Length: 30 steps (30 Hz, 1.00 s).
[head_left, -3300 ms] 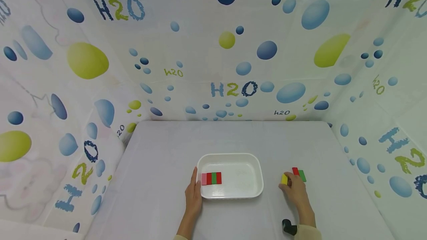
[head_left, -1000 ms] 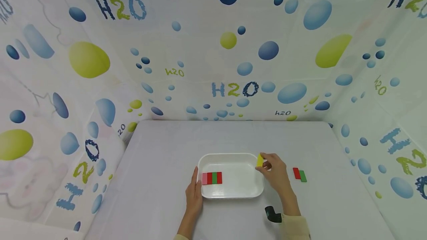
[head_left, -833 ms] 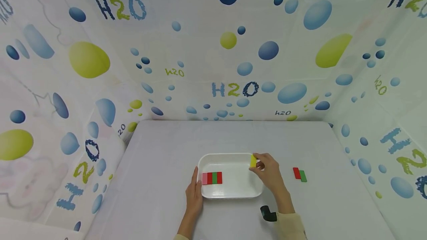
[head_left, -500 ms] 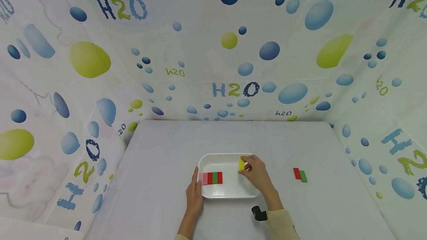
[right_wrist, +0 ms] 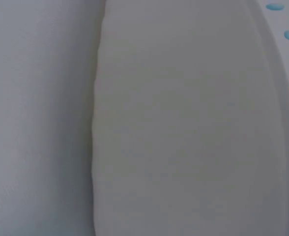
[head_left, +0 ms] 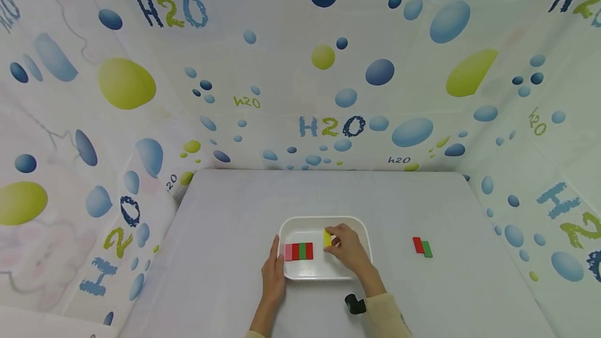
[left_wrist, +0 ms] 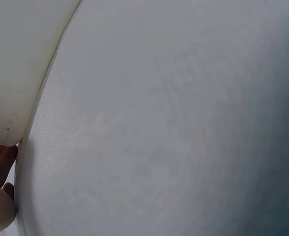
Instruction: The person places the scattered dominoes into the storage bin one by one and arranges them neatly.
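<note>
A white tray (head_left: 324, 271) stands on the table, and its outer wall fills much of the right wrist view. Along the tray's left side lies my left hand (head_left: 273, 278), fingers straight against the edge; the left wrist view shows those fingers (left_wrist: 2, 160) at the tray's corner. My right hand (head_left: 348, 248) pinches a yellow block (head_left: 327, 238) between thumb and fingers, over the middle of the tray. To its left, a row lies side by side inside the tray: a pink block (head_left: 288, 252), a red one (head_left: 295, 251), a green one (head_left: 302, 251) and another red one (head_left: 309, 251).
Right of the tray, a red block (head_left: 418, 245) and a green block (head_left: 427, 249) lie touching on the table. A black wrist camera (head_left: 354, 304) sits at my right sleeve. White printed curtains (head_left: 328, 93) enclose the table's back and sides.
My right hand has picked up the yellow block near the loose blocks and carried it left, over the tray's rim toward the row. My left hand has stayed at the tray's left side.
</note>
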### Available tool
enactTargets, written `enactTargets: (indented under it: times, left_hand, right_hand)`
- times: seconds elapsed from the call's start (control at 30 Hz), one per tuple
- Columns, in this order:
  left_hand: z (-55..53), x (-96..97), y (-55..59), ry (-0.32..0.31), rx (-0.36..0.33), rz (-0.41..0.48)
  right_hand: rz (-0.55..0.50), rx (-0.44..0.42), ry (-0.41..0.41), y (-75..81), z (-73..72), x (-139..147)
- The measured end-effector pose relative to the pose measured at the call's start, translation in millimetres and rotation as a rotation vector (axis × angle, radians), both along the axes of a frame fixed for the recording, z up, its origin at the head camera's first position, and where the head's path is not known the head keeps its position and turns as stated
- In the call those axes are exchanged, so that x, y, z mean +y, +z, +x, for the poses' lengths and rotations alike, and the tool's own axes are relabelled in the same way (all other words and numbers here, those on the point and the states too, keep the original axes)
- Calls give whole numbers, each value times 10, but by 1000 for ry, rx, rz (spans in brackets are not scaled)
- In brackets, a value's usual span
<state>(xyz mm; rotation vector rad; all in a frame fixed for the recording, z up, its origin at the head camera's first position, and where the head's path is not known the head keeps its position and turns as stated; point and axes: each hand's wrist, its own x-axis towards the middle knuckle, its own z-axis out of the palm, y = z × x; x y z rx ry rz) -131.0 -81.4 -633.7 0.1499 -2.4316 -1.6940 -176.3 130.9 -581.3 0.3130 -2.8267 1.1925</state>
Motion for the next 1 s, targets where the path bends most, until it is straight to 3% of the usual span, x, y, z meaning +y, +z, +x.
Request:
enactTargets:
  times: [0.43, 0.77, 1.0]
  left_hand:
    - [-2, 5, 13, -2, 4, 2]
    - [4, 0, 10, -8, 3, -2]
    - [3, 3, 15, -8, 0, 4]
  right_hand:
    - [42, -74, 63, -105, -18, -138]
    - [69, -170, 32, -126, -35, -265]
    - [111, -182, 37, -204, -65, -308]
